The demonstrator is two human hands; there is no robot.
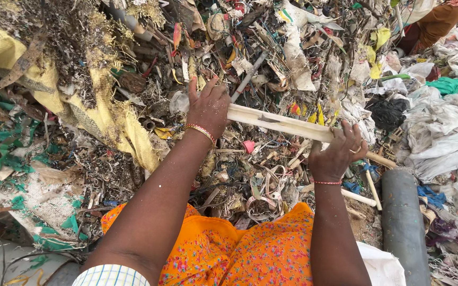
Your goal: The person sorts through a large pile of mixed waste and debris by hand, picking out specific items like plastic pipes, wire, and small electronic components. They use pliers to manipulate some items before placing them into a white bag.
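A long pale plastic strip (279, 123) runs across a heap of mixed scrap. My left hand (208, 105) grips its left end, fingers stretched upward over the debris. My right hand (339, 152), with a ring and a thin red bracelet, clasps the strip's right part. Past that hand a tan stick end (381, 159) pokes out to the right. Both arms reach out over my orange patterned lap (229, 249).
A torn yellow woven sack (107, 116) drapes over the heap at left. A grey pipe (403, 222) lies at right beside crumpled white sheeting (441, 137). Another person's brown-clad limb (434, 24) shows top right. A white sack (382, 267) sits by my lap.
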